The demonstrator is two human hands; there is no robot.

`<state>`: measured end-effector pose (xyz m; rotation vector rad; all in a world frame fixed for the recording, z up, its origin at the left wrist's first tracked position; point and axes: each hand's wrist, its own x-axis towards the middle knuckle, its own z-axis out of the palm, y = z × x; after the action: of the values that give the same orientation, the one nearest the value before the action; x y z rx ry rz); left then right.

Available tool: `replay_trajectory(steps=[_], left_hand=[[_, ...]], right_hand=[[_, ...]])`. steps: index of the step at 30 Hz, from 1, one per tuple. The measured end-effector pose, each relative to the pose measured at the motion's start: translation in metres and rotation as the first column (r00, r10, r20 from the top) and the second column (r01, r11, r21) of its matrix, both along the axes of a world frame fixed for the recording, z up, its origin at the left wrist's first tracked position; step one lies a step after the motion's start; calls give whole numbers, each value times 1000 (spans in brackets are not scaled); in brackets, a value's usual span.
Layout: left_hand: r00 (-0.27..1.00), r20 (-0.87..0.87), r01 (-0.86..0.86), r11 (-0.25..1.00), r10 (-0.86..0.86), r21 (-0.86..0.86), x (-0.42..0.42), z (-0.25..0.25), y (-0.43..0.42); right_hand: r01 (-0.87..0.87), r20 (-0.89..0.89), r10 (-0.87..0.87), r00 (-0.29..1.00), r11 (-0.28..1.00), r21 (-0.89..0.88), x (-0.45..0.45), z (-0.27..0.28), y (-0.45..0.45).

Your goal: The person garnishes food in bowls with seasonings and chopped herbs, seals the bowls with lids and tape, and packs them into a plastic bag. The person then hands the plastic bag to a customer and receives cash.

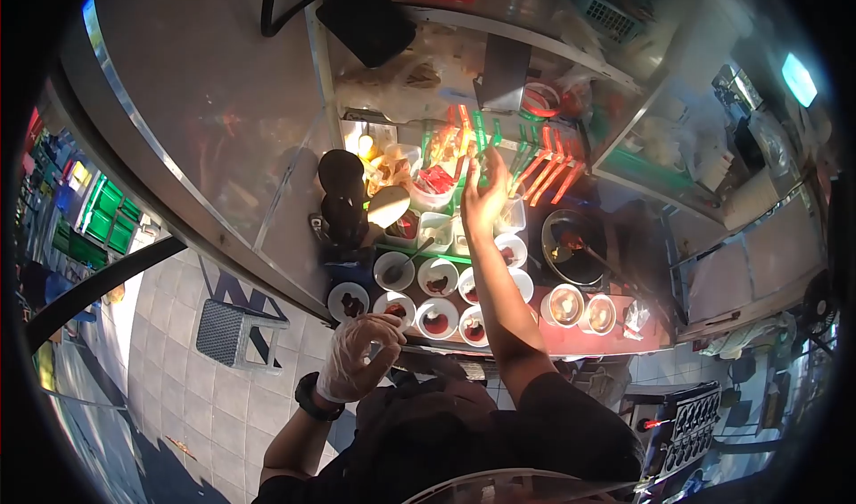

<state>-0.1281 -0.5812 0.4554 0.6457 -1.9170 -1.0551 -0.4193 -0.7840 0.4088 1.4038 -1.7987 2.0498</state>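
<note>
My left hand (358, 359), in a thin see-through glove with a black watch at the wrist, is at the counter's front edge beside a white cup with dark red contents (394, 308). Its fingers curl towards the thumb; whatever they hold, if anything, is too small to name. My bare right hand (487, 187) reaches over the cups towards green and red strips (540, 172) at the back. Its fingers are stretched out and apart, partly washed out by glare. Below my right forearm stand several white cups, one with dark red sauce (437, 318).
A black pan (572, 247) with a utensil sits right of the cups. Two filled tubs (565, 306) stand on the red counter (629, 342). Dark rounded objects (341, 192) are left of a bag-like heap (385, 167). A grey woven stool (223, 333) stands on the tiled floor.
</note>
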Motion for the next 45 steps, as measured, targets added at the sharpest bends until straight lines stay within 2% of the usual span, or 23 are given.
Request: replay_trajectory(steps=[1, 4, 6, 8, 10, 12, 14, 16, 24, 26, 27, 28, 29, 30, 31, 32, 33, 34, 36, 38, 40, 42, 45], left_hand=[[1000, 13, -5, 1000, 5, 5, 1, -1, 0], [1000, 29, -8, 1000, 8, 8, 3, -5, -1], [1000, 30, -9, 1000, 8, 12, 3, -6, -1], [999, 14, -38, 999, 37, 37, 0, -6, 0], [999, 8, -31, 999, 31, 40, -4, -11, -1], [1000, -1, -26, 999, 26, 39, -11, -13, -1], [1000, -1, 5, 999, -5, 33, -20, -10, -3], [1000, -1, 27, 1000, -27, 14, -28, -13, -6], [996, 33, 77, 997, -78, 26, -68, 2, -15], [999, -18, 47, 997, -46, 62, -83, -2, -25], [1000, -24, -14, 991, 18, 135, -94, -5, -31], [984, 95, -105, 919, 152, -380, -101, -28, -52], [986, -18, -163, 980, 166, 118, -119, -21, -61], [932, 59, -255, 762, 358, -595, -130, -39, -92], [937, -251, -246, 969, 242, 15, -150, -33, -98], [864, -375, -300, 942, 335, 150, -176, -49, -128], [850, -324, -413, 907, 415, 78, -191, -55, -150], [772, -531, -193, 925, 348, 326, -205, -45, -159], [817, -522, -96, 950, 246, 297, -214, -44, -185], [883, -379, -238, 960, 277, 146, -217, -44, -188], [908, -388, -12, 936, 157, 351, -213, -45, -191], [874, -477, 50, 957, 97, 286, -214, -49, -191], [810, -568, 154, 882, 146, 446, -218, -55, -197]], right_hand=[[65, -87, -63, 994, 998, 20, -2, 1, 0], [23, -58, -18, 998, 995, 96, -4, 1, 7], [-14, -3, 14, 1000, 1000, 24, -5, 4, 16], [-329, 376, 298, 877, 944, 18, -12, 14, 29], [-299, 378, 291, 879, 953, -40, -15, 26, 36], [-397, 300, 405, 864, 913, -90, -27, 25, 34], [-322, 240, 276, 931, 930, 177, -17, 62, 61], [-238, 129, 209, 969, 931, 276, -17, 69, 69], [-413, 197, 372, 907, 876, 249, -39, 83, 62], [-228, 3, 250, 968, 877, 423, -31, 104, 77], [-210, -87, 252, 964, 919, 333, -33, 90, 75], [-214, -87, 256, 963, 918, 333, -34, 82, 72], [-152, -184, 225, 957, 927, 344, -35, 76, 70], [-89, -281, 195, 940, 933, 349, -35, 72, 68], [-49, -332, 189, 924, 921, 387, -35, 69, 67], [-50, -336, 190, 922, 921, 385, -36, 71, 67], [-81, -286, 237, 929, 881, 466, -37, 75, 68], [-112, -231, 276, 933, 833, 542, -39, 77, 69], [-116, -237, 279, 930, 839, 532, -44, 74, 63], [-116, -235, 274, 933, 843, 525, -49, 69, 58], [-163, -157, 313, 937, 787, 595, -47, 81, 58], [-288, -22, 387, 922, 721, 631, -49, 101, 68], [-290, -72, 391, 918, 782, 553, -55, 90, 61]])
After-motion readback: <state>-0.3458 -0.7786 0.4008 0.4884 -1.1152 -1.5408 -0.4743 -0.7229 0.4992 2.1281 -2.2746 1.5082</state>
